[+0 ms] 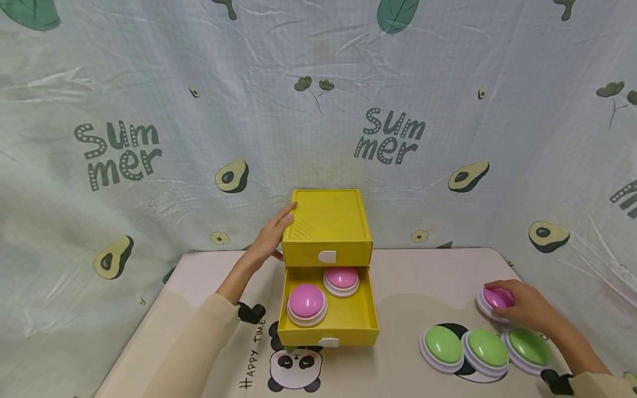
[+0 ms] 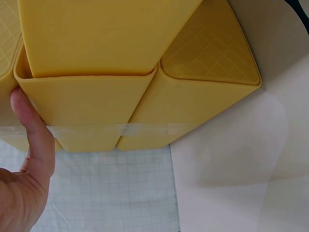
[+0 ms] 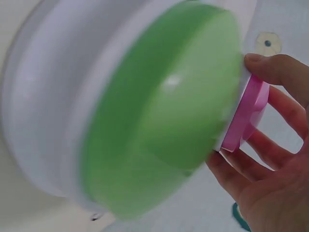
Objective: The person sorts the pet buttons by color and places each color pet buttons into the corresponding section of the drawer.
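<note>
A small yellow drawer cabinet stands at the back of the table, its lower drawer pulled out and its upper one closed. Two pink push buttons with white bases sit inside the lower drawer. My left hand rests against the cabinet's left side with straight fingers, fingertips at the top edge. Over at the right, my right hand grips another pink push button by its rim, thumb and fingers around it. In the right wrist view a green push button hides part of it.
Three green push buttons stand in a row at the front right, just before my right hand. A panda print marks the table mat in front of the drawer. A patterned curtain hangs close behind the cabinet.
</note>
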The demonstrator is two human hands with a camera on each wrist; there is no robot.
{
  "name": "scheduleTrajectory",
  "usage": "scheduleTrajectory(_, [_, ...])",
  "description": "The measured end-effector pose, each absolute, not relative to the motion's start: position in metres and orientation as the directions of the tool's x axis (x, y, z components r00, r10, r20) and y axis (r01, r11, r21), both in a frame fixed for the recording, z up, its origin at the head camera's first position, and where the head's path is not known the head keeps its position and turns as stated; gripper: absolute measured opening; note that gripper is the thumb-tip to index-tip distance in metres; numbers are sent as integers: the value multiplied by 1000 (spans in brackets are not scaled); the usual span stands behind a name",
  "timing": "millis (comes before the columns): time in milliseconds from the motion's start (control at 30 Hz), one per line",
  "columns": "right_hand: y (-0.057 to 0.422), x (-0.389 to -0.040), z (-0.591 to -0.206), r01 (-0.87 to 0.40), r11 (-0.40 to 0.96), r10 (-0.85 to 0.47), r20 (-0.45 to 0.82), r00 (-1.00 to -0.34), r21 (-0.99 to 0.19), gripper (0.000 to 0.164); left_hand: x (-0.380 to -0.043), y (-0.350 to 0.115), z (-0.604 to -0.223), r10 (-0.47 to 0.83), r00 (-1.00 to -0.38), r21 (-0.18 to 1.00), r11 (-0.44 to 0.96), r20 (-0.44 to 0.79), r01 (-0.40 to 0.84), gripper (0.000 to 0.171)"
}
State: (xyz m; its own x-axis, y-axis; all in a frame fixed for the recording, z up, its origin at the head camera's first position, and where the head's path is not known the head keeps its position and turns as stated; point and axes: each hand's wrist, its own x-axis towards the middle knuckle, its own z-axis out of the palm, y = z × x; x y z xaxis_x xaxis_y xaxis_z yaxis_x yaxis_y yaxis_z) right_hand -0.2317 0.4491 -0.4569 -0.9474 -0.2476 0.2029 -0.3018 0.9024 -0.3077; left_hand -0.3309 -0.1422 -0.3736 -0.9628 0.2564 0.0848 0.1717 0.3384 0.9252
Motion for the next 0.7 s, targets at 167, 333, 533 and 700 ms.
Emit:
scheduleTrajectory(167, [436, -234, -446, -365, 888, -295, 263, -919, -279, 55, -329, -141, -372, 250, -964, 924, 340, 89, 174, 59])
scheduleTrajectory(333, [415, -236, -431, -397, 872, -328, 259, -909, -288, 55, -327, -142, -372, 247, -965, 924, 343, 86, 170, 59])
scheduleTrajectory(533, [388, -237, -415, -453, 849, -375, 293, -879, -271, 52, -328, -142, -372, 253, -963, 926, 334, 91, 175, 59])
scheduleTrajectory(700, [363, -235, -402, -502, 816, -417, 308, -855, -287, 52, -330, -142, -373, 255, -963, 930, 323, 91, 173, 58])
